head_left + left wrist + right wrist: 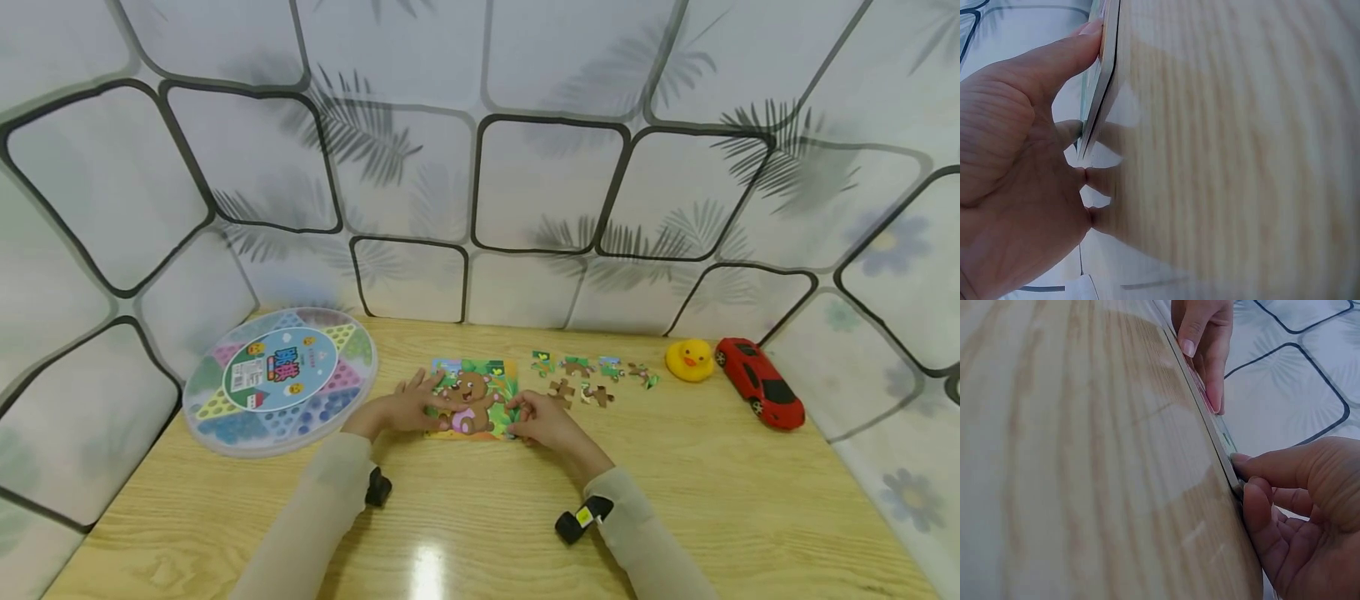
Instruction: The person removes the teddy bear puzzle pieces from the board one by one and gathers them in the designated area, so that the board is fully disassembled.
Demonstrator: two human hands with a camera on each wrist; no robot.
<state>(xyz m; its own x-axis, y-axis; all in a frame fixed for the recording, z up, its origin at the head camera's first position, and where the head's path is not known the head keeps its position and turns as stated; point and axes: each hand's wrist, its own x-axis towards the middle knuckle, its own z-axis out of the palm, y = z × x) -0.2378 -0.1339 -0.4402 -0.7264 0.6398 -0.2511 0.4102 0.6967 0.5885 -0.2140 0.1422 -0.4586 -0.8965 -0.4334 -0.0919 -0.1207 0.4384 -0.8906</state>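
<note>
A bear jigsaw puzzle (471, 404) in a flat board lies on the table in the head view, between the two hands. My left hand (408, 407) rests at its left side, fingers spread; in the left wrist view the thumb (1072, 59) presses on the board near its front edge. At the right edge, my right hand (551, 427) pinches the board between thumb and curled fingers, as the right wrist view shows (1304, 506). Loose jigsaw pieces, several brown and green ones, lie right of the board, such as a brown piece (597, 395).
A round Chinese checkers set (281, 379) in clear packaging lies at the left. Back right are a yellow rubber duck (689, 360) and a red toy car (760, 383). A patterned curtain-like backdrop (547, 192) rises behind the wooden table (480, 517).
</note>
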